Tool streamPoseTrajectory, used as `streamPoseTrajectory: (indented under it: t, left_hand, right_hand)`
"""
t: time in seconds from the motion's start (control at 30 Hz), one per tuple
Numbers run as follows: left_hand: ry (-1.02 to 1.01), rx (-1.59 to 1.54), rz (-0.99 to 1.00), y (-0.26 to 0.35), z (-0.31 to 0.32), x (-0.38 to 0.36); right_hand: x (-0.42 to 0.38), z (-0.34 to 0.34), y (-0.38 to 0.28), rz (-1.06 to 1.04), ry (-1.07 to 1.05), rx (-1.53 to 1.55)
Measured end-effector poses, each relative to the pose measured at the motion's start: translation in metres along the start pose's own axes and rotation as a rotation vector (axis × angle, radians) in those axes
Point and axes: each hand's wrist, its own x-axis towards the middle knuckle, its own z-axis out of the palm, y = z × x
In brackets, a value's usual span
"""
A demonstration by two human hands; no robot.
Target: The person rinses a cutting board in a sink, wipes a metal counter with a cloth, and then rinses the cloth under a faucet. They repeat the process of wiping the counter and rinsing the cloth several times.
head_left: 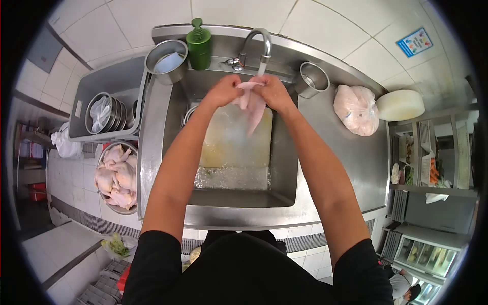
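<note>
Both my hands are raised over the sink (244,199), just below the running faucet (260,38). Between them hangs a pale pink piece of raw meat (255,109), wet and limp, its lower end trailing down to the right. My left hand (224,91) has its fingers closed on the meat's left edge. At the right edge, my right hand (273,92) pinches it near the water stream. Under the meat, a yellowish board (236,140) lies in the sink with water around it.
Beside the faucet stand a green pump bottle (199,46) and metal pots (166,62), (312,80). A bag of raw meat (356,110) lies on the right counter. Left are a grey bin (81,109) and a bowl of raw chickens (118,175). A person (404,284) is at lower right.
</note>
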Motion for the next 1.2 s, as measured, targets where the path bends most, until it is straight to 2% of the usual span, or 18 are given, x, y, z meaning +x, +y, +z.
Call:
streamPoseTrajectory:
  t: [0.03, 0.1, 0.17, 0.23, 0.27, 0.33, 0.43, 0.47, 0.53, 0.67, 0.77, 0.83, 0.87, 0.9, 0.93, 1.0, 1.07, 1.2]
  left_hand:
    - [0.032, 0.040, -0.050, 0.003, -0.001, 0.000]
    - [-0.009, 0.052, -0.017, 0.010, -0.001, -0.003]
    - [-0.052, 0.062, 0.006, 0.019, 0.004, -0.007]
    - [-0.107, -0.316, -0.090, 0.035, 0.008, -0.005]
    - [-0.111, -0.313, -0.085, 0.040, 0.010, -0.001]
    - [-0.003, -0.247, 0.081, 0.048, 0.014, 0.005]
    - [0.009, -0.204, 0.087, 0.075, 0.013, -0.001]
    - [0.007, -0.200, 0.088, 0.079, 0.011, -0.004]
    - [0.057, 0.014, 0.136, 0.085, 0.009, -0.007]
    - [0.053, 0.046, 0.182, 0.082, -0.006, -0.019]
    - [0.040, 0.112, 0.093, 0.057, -0.016, -0.021]
    - [0.307, -0.532, 0.074, -0.004, -0.002, -0.008]
    - [0.306, -0.532, 0.074, -0.037, 0.012, -0.004]
    - [0.410, -0.316, 0.135, -0.072, 0.030, -0.002]
    - [0.508, -0.099, 0.194, -0.097, 0.044, -0.002]
    - [0.503, 0.012, 0.137, -0.102, 0.060, -0.008]
    - [0.207, -0.705, -0.269, -0.084, 0.058, -0.005]
    - [0.125, -0.466, -0.196, -0.019, 0.036, 0.000]
  right_hand:
    - [-0.003, -0.003, 0.003, 0.004, 0.013, 0.002]
    - [-0.002, -0.010, 0.014, 0.014, 0.052, 0.162]
    - [-0.005, -0.016, 0.021, 0.017, 0.062, 0.164]
    - [-0.007, -0.022, 0.023, 0.013, 0.070, 0.165]
    - [-0.010, -0.023, 0.024, 0.074, 0.074, 0.165]
    - [-0.013, -0.023, 0.025, 0.136, 0.078, 0.167]
    - [-0.008, -0.014, 0.054, 0.126, 0.092, 0.063]
    - [-0.005, -0.010, 0.063, 0.103, 0.098, 0.022]
    - [0.006, -0.004, 0.079, 0.054, 0.110, -0.065]
    - [0.031, 0.018, 0.090, -0.054, 0.116, -0.228]
    - [0.040, 0.027, 0.066, -0.089, 0.092, -0.346]
    - [0.039, 0.028, 0.035, -0.100, 0.068, -0.430]
    - [0.039, 0.029, 0.022, -0.064, 0.072, -0.108]
    - [0.039, 0.030, 0.015, -0.028, 0.076, 0.212]
    - [0.044, 0.030, 0.017, -0.027, 0.077, 0.211]
    - [0.057, 0.032, 0.032, -0.060, 0.003, 0.371]
    - [0.049, 0.028, 0.056, -0.051, 0.031, 0.305]
    - [0.016, 0.005, 0.114, -0.059, 0.130, 0.067]
